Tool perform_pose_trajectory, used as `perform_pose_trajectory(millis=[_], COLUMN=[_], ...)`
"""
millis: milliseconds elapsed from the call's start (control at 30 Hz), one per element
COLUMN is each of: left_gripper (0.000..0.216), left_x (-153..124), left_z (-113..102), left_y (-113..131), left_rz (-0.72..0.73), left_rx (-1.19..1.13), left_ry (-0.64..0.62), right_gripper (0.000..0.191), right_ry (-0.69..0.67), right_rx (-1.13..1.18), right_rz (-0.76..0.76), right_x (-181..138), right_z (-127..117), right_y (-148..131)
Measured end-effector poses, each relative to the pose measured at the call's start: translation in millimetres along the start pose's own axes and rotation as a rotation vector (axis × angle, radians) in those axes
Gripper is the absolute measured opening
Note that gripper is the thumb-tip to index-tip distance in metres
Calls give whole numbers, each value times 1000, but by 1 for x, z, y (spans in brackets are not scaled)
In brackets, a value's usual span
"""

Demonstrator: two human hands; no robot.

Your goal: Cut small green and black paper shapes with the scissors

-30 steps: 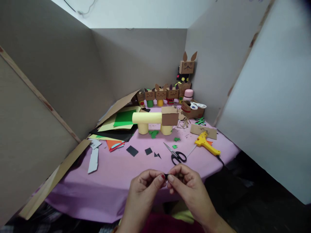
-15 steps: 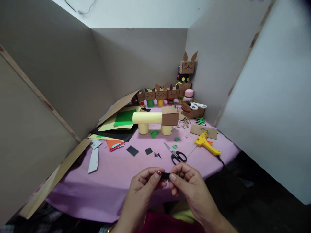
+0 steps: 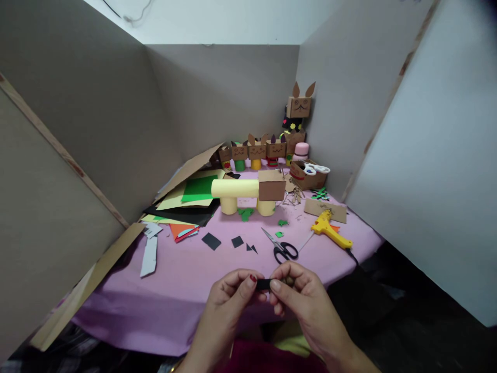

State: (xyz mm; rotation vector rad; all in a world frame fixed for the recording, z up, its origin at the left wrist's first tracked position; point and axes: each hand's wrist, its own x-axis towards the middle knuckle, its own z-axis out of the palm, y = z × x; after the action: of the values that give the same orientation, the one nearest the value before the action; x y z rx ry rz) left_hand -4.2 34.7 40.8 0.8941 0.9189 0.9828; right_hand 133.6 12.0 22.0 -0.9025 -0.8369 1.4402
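A small black paper scrap point(image 3: 263, 284), low in the centre of the frame above the purple tablecloth's point(image 3: 174, 290) near edge, is pinched at its ends by the fingertips of the left hand point(image 3: 233, 296) and the right hand point(image 3: 302, 299). It looks feather-light, thin and easily creased, so it is best held by its edges. Beyond lie four black cut-outs point(image 3: 212, 241), one pair of black-handled scissors point(image 3: 282, 248) and one yellow glue gun point(image 3: 330, 230).

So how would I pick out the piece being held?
Find the pink tablecloth and follow it to its near edge. There the left hand and right hand pinch a small black strip. Unlike the black scraps lying flat near the scissors, it is held above the cloth.
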Motion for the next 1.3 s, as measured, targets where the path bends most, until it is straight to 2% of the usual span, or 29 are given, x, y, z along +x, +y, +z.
perform_pose_trajectory(millis=[133,267,467,733,833,967,1133,1200,1300], left_gripper=[15,7,8,13,12,7,11,12,10], left_x=[2,1,-1,1,2,3,5,4,1], left_z=[-2,-3,2,-1,-3,-8,-14,-13,-8], left_y=[1,1,2,0,4,11,17,17,16], left_rz=[97,162,125,37,54,176,263,291,301], left_rx=[127,227,145,56,156,425,694,745,672], left_ry=[-5,41,75,-5,-10,-58,-139,-130,-39], right_gripper=[23,23,26,26,24,15,8,8,14], right_ry=[-1,-9,-17,4,16,0,-64,-64,-21], right_rx=[-2,-21,-40,-85,-144,-290,-544,-574,-488], right_rz=[8,11,-46,-21,-33,-80,-201,-229,-215], right_x=[0,0,-2,-4,-4,-3,-1,0,0], right_z=[0,1,2,4,4,0,-4,-4,-3], right_y=[0,0,0,-3,-5,-8,-12,-11,-6])
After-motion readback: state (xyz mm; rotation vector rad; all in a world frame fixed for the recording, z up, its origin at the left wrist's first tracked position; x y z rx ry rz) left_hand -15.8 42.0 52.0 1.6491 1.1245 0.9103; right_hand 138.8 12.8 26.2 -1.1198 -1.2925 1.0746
